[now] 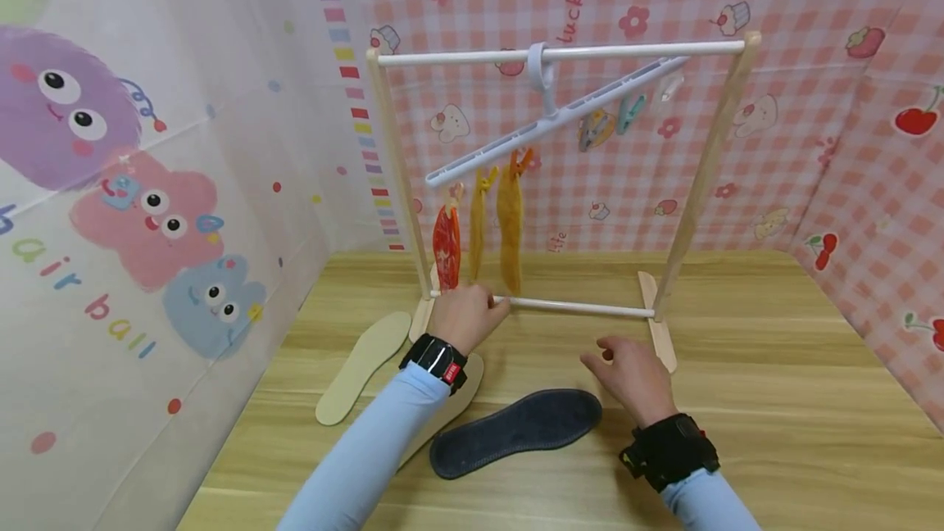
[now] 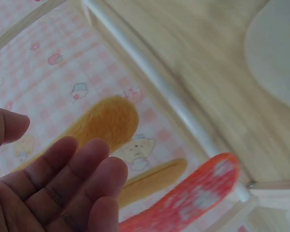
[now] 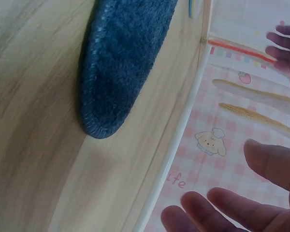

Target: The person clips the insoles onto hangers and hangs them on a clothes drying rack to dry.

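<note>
My left hand [image 1: 466,319] is raised in front of the rack's left side, fingers loosely bent and holding nothing. Close to it hang a red-patterned insole [image 1: 447,248] and two mustard-yellow insoles [image 1: 510,228], each clipped to a tilted white hanger [image 1: 546,123]. My right hand [image 1: 636,375] hovers over the table near the rack's right foot, its fingers relaxed and apart with nothing between them. Left of that hand lies a dark blue fuzzy insole [image 1: 519,430]. One cream insole [image 1: 365,369] lies further left; another [image 1: 457,396] is partly covered by my left forearm.
The hanger hooks over the top bar [image 1: 642,49] of a wooden rack and slopes down to the left. Several unused clips, including a teal clip [image 1: 630,113], hang on its right half. A low white bar [image 1: 583,306] joins the rack's feet. Patterned cloth walls enclose the table.
</note>
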The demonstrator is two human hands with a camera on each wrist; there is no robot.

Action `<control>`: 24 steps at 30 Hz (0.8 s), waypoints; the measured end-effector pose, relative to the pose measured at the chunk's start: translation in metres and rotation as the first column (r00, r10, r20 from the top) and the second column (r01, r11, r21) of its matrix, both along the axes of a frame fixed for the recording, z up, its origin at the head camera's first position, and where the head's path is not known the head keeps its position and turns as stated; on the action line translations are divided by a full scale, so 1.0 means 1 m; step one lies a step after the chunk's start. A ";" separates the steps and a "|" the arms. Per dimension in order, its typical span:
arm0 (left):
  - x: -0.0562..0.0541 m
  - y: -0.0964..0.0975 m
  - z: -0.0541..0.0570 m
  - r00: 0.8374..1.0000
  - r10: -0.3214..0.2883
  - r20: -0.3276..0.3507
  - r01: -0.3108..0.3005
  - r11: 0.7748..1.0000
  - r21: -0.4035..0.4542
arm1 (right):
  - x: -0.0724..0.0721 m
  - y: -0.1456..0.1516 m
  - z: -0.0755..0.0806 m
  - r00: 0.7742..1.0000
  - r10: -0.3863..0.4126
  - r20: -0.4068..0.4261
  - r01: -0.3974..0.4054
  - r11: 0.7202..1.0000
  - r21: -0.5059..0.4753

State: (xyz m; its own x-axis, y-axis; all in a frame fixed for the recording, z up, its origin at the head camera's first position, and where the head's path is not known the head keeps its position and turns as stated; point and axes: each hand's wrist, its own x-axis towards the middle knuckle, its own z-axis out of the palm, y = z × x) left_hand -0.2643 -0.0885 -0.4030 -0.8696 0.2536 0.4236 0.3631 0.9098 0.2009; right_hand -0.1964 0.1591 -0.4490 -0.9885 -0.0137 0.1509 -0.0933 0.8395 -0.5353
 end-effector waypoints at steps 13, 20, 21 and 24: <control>0.028 -0.003 -0.045 0.986 -0.033 0.162 0.045 0.997 -0.069 | 0.010 0.009 -0.001 0.994 0.048 0.093 -0.055 0.996 0.068; 0.047 0.004 -0.055 0.966 -0.075 0.248 0.117 0.980 -0.159 | 0.011 0.011 0.000 0.990 0.063 0.130 -0.078 0.990 0.115; 0.049 0.005 -0.056 0.967 -0.081 0.243 0.125 0.977 -0.173 | 0.011 0.011 0.001 0.989 0.068 0.132 -0.085 0.988 0.128; 0.055 0.009 -0.063 0.966 -0.075 0.245 0.128 0.970 -0.207 | 0.012 0.011 0.002 0.986 0.085 0.141 -0.109 0.980 0.168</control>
State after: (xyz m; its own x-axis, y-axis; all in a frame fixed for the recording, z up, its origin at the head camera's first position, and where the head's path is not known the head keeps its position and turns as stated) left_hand -0.2095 -0.0799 -0.4664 -0.9023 0.4093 0.1353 0.4227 0.9016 0.0913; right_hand -0.1848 0.1701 -0.4468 -0.9921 -0.1252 0.0056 -0.1172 0.9115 -0.3944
